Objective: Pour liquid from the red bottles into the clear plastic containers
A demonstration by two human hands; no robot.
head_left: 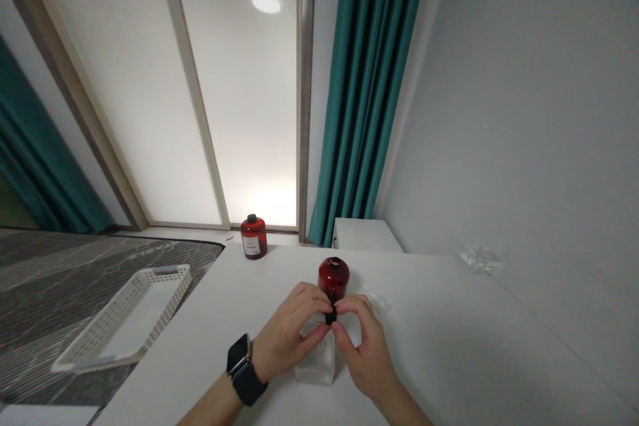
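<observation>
Foreground: a clear container on the bench. Just above or on it, the left hand and right hand narrowly pinch a black piece; apparently fine fingertip work, next wanting steadiness. Beyond: an upright red bottle.

there is wide room on the table's right side; the near red bottle blocks straight ahead.

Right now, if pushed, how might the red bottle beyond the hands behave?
The red bottle stands upright, so it would likely slide or tip. Its glossy surface may be slippery; its smooth, undented shoulders suggest stiffness.
</observation>
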